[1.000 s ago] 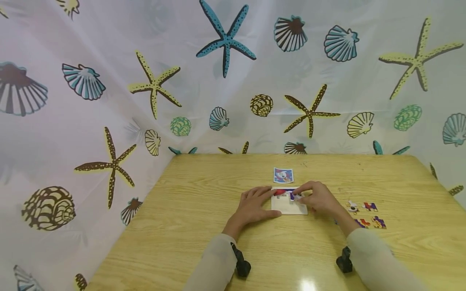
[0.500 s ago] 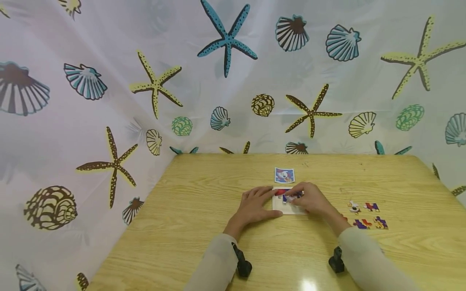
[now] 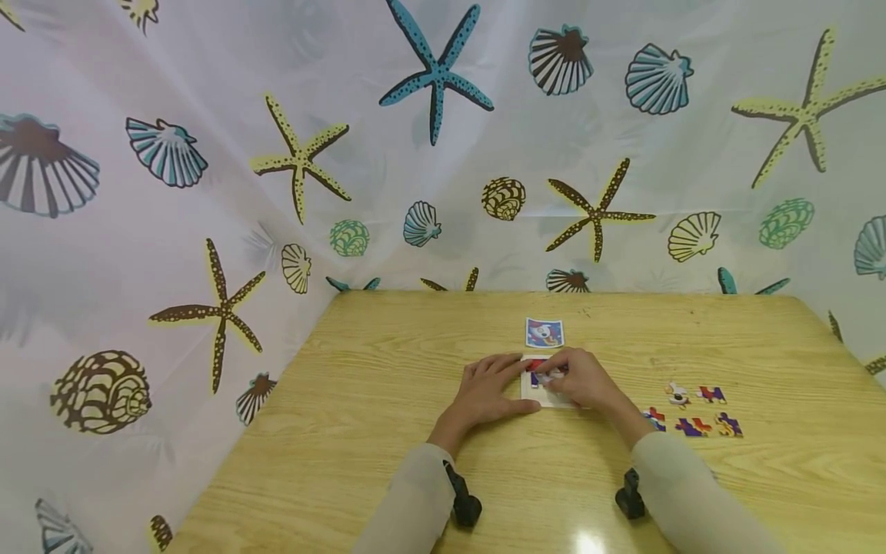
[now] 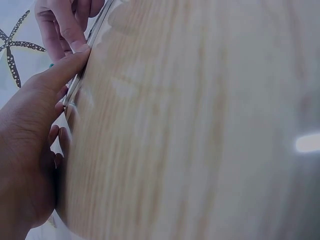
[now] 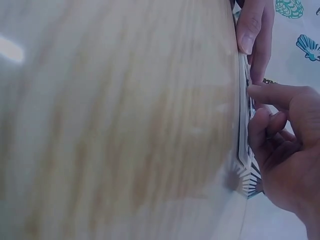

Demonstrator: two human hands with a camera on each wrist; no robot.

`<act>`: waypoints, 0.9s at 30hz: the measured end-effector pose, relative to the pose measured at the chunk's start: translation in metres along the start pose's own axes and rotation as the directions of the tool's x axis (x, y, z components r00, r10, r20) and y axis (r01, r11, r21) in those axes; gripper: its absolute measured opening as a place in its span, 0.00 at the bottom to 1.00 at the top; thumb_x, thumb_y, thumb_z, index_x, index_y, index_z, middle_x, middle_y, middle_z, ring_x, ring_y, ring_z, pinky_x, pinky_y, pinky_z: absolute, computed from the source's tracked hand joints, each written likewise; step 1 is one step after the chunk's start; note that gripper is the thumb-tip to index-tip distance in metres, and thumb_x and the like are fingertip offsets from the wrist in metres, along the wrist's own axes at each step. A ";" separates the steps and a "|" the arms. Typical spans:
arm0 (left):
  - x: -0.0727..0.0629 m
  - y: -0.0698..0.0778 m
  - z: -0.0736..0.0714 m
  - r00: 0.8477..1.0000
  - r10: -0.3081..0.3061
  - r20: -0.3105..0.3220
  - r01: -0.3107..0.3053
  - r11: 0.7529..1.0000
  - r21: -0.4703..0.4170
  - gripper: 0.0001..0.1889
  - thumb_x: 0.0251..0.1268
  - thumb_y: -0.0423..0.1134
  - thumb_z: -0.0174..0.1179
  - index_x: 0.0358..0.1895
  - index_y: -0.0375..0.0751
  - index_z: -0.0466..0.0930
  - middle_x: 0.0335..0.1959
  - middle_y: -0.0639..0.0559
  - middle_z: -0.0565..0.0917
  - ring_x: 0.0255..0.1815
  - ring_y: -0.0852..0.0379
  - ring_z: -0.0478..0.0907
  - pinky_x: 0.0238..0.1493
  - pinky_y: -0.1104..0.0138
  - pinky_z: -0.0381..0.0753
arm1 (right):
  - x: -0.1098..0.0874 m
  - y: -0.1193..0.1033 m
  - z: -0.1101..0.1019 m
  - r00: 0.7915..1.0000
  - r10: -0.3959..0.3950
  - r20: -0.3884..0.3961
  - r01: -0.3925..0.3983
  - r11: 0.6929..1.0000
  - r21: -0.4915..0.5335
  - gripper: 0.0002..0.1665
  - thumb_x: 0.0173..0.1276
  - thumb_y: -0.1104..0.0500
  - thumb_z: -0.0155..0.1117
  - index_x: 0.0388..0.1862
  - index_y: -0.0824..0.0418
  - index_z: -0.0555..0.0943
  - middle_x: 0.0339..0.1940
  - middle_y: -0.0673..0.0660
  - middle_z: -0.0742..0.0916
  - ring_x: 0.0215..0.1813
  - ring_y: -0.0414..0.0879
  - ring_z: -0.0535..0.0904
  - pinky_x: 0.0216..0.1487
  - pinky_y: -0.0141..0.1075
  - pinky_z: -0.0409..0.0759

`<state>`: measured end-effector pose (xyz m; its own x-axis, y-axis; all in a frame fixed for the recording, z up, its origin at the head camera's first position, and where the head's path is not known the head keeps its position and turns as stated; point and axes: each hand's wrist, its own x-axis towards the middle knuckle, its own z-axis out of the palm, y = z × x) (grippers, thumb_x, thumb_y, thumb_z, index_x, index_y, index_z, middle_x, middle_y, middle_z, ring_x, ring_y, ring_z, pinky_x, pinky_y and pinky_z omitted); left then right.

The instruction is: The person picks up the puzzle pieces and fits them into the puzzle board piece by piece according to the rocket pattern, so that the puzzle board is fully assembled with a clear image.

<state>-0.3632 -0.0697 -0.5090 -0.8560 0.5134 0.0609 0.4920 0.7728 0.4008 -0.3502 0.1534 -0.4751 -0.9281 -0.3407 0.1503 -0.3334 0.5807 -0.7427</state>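
Observation:
A small pale puzzle tray point(image 3: 529, 392) lies on the table between both hands, with red and purple pieces along its far side. My left hand point(image 3: 483, 391) rests at the tray's left edge, fingers spread and thumb at the near side. With its thumb and index finger, my right hand point(image 3: 587, 381) pinches a purple and white puzzle piece point(image 3: 535, 380) low over the tray, partly hidden by the fingers. In the right wrist view the tray point(image 5: 243, 120) is seen edge-on, and my right hand's point(image 5: 295, 145) other fingers are curled.
A picture card point(image 3: 544, 333) with a white cartoon figure lies just behind the tray. Several loose puzzle pieces point(image 3: 692, 427) lie to the right on the wooden table point(image 3: 360, 385). A curtain point(image 3: 374, 169) printed with shells and starfish hangs behind and at the sides.
My right hand has moved left across the tray with the puzzle piece, uncovering a loose piece on the right. The left hand stays in place at the tray.

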 end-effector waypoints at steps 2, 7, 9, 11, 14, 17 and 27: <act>0.000 0.000 0.001 1.000 -0.001 -0.002 0.001 1.000 -0.001 0.45 0.64 0.73 0.59 0.82 0.65 0.60 0.83 0.62 0.59 0.84 0.52 0.50 0.76 0.47 0.50 | 0.001 -0.001 0.002 1.000 0.001 0.000 -0.001 1.000 -0.006 0.14 0.61 0.71 0.72 0.46 0.66 0.91 0.48 0.63 0.88 0.46 0.52 0.79 0.46 0.39 0.76; 0.000 0.000 0.002 1.000 -0.003 0.001 0.003 1.000 -0.003 0.44 0.65 0.72 0.59 0.82 0.65 0.60 0.83 0.62 0.59 0.84 0.52 0.50 0.76 0.47 0.51 | 0.002 -0.002 0.005 1.000 0.009 -0.001 -0.009 1.000 -0.017 0.14 0.60 0.71 0.72 0.46 0.67 0.91 0.48 0.63 0.87 0.45 0.52 0.79 0.43 0.38 0.78; 0.000 0.000 0.002 1.000 -0.002 0.002 0.002 1.000 -0.004 0.44 0.65 0.72 0.59 0.83 0.65 0.59 0.83 0.62 0.59 0.84 0.52 0.50 0.76 0.46 0.50 | 0.003 -0.003 0.006 1.000 0.022 -0.004 -0.023 1.000 -0.019 0.14 0.61 0.71 0.72 0.46 0.67 0.91 0.48 0.63 0.88 0.47 0.53 0.80 0.46 0.40 0.79; 0.000 0.000 0.002 1.000 0.000 0.003 0.000 1.000 -0.001 0.44 0.65 0.72 0.59 0.83 0.66 0.59 0.83 0.62 0.58 0.84 0.52 0.50 0.76 0.46 0.50 | 0.003 -0.004 0.007 1.000 0.029 -0.006 -0.029 0.999 -0.022 0.14 0.61 0.71 0.72 0.47 0.66 0.91 0.49 0.62 0.88 0.50 0.54 0.81 0.52 0.45 0.81; 0.001 0.000 0.000 1.000 0.004 0.000 -0.004 1.000 -0.003 0.44 0.65 0.72 0.59 0.83 0.66 0.59 0.84 0.61 0.58 0.84 0.52 0.50 0.76 0.47 0.50 | 0.005 -0.005 0.007 0.999 0.045 -0.010 -0.045 0.999 -0.020 0.14 0.63 0.72 0.71 0.47 0.65 0.91 0.49 0.61 0.88 0.55 0.57 0.82 0.62 0.53 0.78; 0.001 0.000 -0.001 1.000 0.007 -0.004 -0.007 1.000 -0.011 0.44 0.65 0.72 0.60 0.83 0.66 0.59 0.83 0.61 0.59 0.84 0.52 0.50 0.76 0.47 0.50 | 0.006 -0.005 0.008 0.999 0.052 -0.008 -0.052 0.999 -0.015 0.14 0.63 0.72 0.70 0.47 0.66 0.91 0.49 0.61 0.88 0.57 0.59 0.82 0.65 0.56 0.76; 0.000 -0.001 -0.001 1.000 0.006 0.004 -0.006 1.000 -0.014 0.44 0.66 0.73 0.58 0.83 0.66 0.58 0.84 0.61 0.58 0.84 0.51 0.50 0.76 0.46 0.50 | 0.006 -0.006 0.010 0.998 0.058 -0.015 -0.059 0.998 -0.015 0.14 0.62 0.74 0.68 0.46 0.68 0.91 0.49 0.62 0.86 0.56 0.59 0.81 0.63 0.57 0.77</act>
<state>-0.3639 -0.0705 -0.5088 -0.8522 0.5198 0.0600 0.4952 0.7642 0.4132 -0.3519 0.1401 -0.4765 -0.9483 -0.2955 0.1162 -0.2810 0.6106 -0.7404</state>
